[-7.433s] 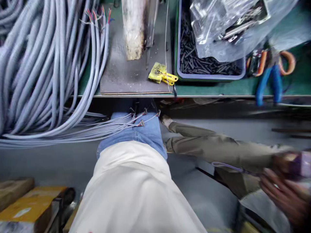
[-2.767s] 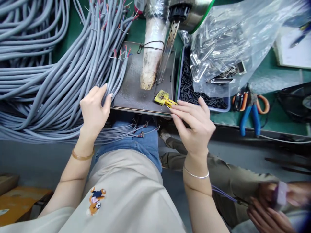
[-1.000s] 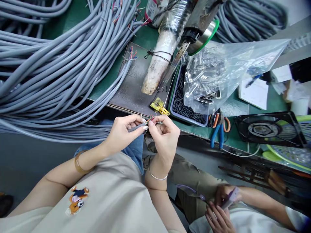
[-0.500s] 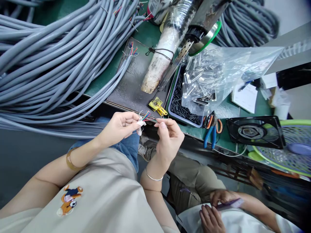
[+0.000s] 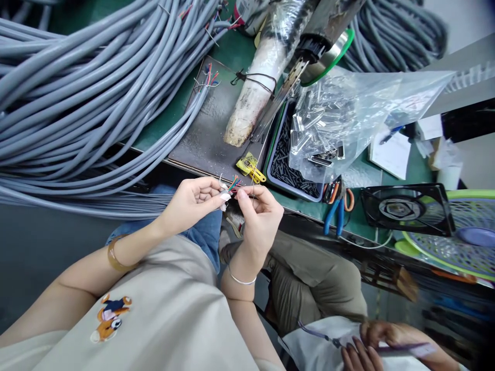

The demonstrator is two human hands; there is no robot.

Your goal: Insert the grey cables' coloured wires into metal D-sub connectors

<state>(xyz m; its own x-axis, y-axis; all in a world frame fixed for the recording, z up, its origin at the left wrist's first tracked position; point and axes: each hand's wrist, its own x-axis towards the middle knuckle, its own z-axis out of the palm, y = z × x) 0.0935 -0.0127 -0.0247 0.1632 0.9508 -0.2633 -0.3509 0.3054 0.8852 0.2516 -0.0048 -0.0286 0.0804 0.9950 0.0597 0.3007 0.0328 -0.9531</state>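
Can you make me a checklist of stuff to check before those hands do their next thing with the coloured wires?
1. Left hand has the coloured wires: ok, thumb and fingers pinch the bunch.
2. Right hand is there too: ok, its fingertips are pinched together at the wires.
3. Which colour the right fingers pinch: cannot tell, they hide it.
4. Yellow tool is out of the hands: ok, it's lying down.
5. Blue-handled pliers fully on the table: not ok, handles poke past the edge.
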